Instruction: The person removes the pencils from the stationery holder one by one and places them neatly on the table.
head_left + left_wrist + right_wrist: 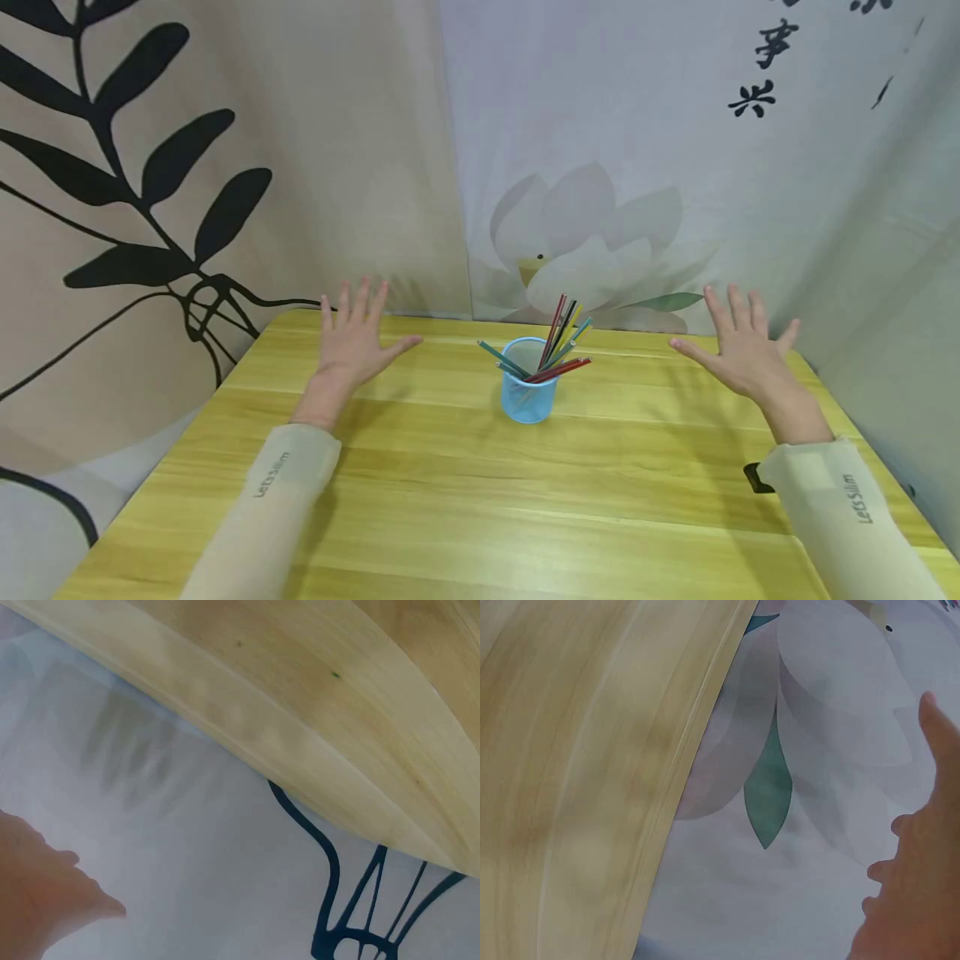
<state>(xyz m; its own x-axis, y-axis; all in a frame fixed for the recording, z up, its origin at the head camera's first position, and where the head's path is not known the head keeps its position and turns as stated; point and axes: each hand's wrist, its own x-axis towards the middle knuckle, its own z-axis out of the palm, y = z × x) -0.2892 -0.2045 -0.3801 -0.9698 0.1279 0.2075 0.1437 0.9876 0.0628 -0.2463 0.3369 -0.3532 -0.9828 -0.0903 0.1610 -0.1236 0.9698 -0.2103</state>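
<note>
A light blue mesh pen cup [528, 403] stands on the wooden table, past its middle toward the back edge. Several coloured pencils [558, 337] lean out of it, red, black, yellow and teal ones among them. To the left of the cup my left hand [352, 346] is held up with fingers spread, holding nothing. My right hand [746, 354] is spread likewise on the other side, well apart from the cup. In the left wrist view part of the left hand [45, 892] shows at the lower left; the right wrist view has the right hand [915, 870] along its right side.
The yellowish wooden table [450, 517] reaches back to a printed cloth backdrop [360, 150] with dark leaves, a pale flower and black characters. Another pale cloth wall [885, 275] borders the right side. A small black item [757, 478] shows at the right sleeve's cuff.
</note>
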